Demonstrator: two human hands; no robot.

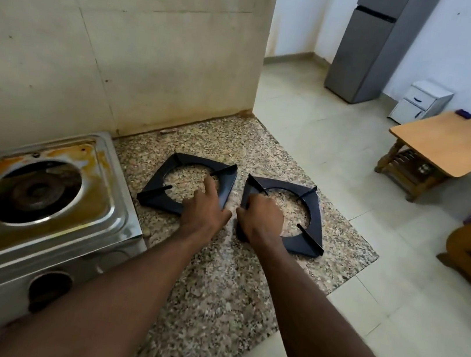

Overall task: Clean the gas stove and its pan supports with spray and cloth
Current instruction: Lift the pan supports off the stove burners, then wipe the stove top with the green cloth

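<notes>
Two black square pan supports lie side by side on the speckled granite counter (212, 282). My left hand (205, 206) holds the near right corner of the left pan support (169, 165), fingers over its ring and thumb at the outer edge. My right hand (263, 217) grips the left side of the right pan support (307, 219) with curled fingers. The steel gas stove (99, 219) sits at the left with no supports on it. Its burner (33, 191) is bare, and orange-brown stains cover the top. No spray or cloth is in view.
A stained tiled wall (111, 37) rises behind the counter. The counter ends just right of the right support, with tiled floor below. Further off stand a grey fridge (367, 45), a small white cabinet (423, 102) and a low wooden table (453, 143).
</notes>
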